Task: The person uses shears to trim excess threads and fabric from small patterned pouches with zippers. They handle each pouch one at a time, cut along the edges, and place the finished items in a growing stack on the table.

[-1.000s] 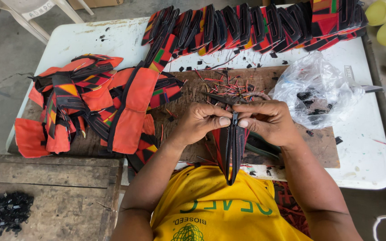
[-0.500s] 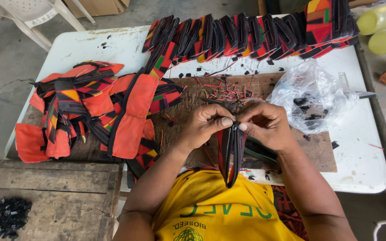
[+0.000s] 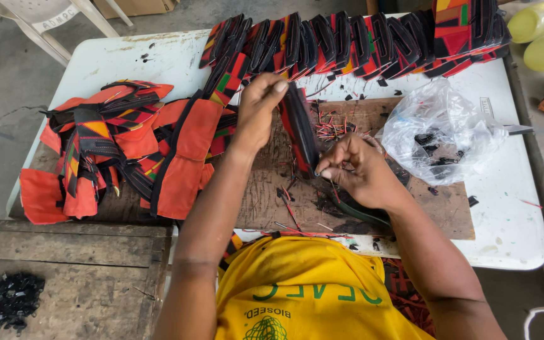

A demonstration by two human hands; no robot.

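— Where's the black-edged fabric piece [image 3: 300, 126]?
— Over the brown board [image 3: 436, 214], pinched at top by the left hand [image 3: 256, 113], lower down by the right hand [image 3: 354, 173].
— Anything hidden?
— Its lower end, behind the right hand. Earlier both hands sat low together; the left has since lifted.

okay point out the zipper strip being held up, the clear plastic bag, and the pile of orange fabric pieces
zipper strip [image 3: 302, 129], head view, on the middle of its black length between the two hands.
clear plastic bag [image 3: 439, 132], head view, on its crumpled front.
pile of orange fabric pieces [image 3: 181, 157], head view, on the large orange panel at the pile's right side.
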